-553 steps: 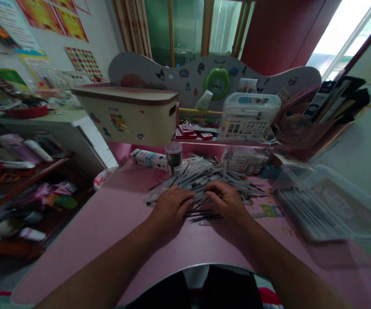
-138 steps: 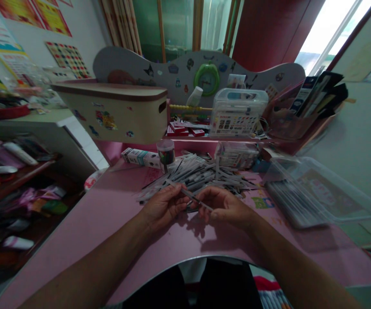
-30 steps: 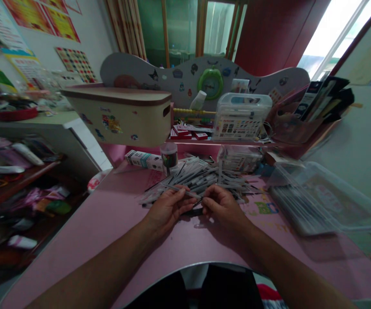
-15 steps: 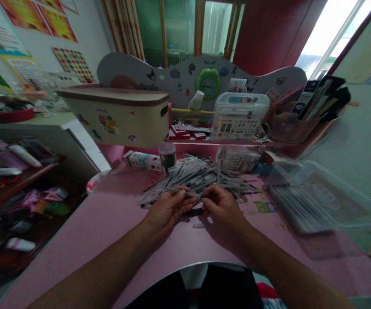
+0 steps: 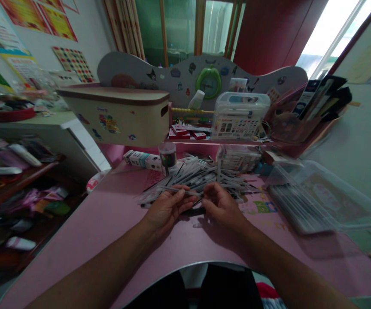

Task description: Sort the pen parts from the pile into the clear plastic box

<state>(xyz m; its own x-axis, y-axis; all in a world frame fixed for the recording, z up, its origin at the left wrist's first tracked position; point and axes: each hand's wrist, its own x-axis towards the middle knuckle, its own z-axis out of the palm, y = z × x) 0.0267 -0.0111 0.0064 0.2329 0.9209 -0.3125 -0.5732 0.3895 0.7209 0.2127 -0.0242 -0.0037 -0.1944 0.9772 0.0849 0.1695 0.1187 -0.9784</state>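
Desk: pink and smooth, with faint printed lettering towards the right; from my feed it fills the lower view.
Tray: a clear plastic tray sits at the right, with slender sticks packed inside, too blurred for me to name.
Heap: a loose pile of slim grey pens, crisscrossed and glossy like plastic, lies in front of a lidded clear cup.
Left hand: fingers curled in a narrow grip, with one slim grey pen pinched across them.
Right hand: fingers loosely curled just beside the pen's far tip; I cannot tell whether they touch it.
Pen's place: held above the desk, along the heap's near edge.
Step in hand: I read this as one pen singled out from the heap, held between both hands.
Next move: I judge it calls for a fine fingertip pinch, since the thin round barrel could roll.
Small piece: a short black piece lies under the hands, partly hidden.
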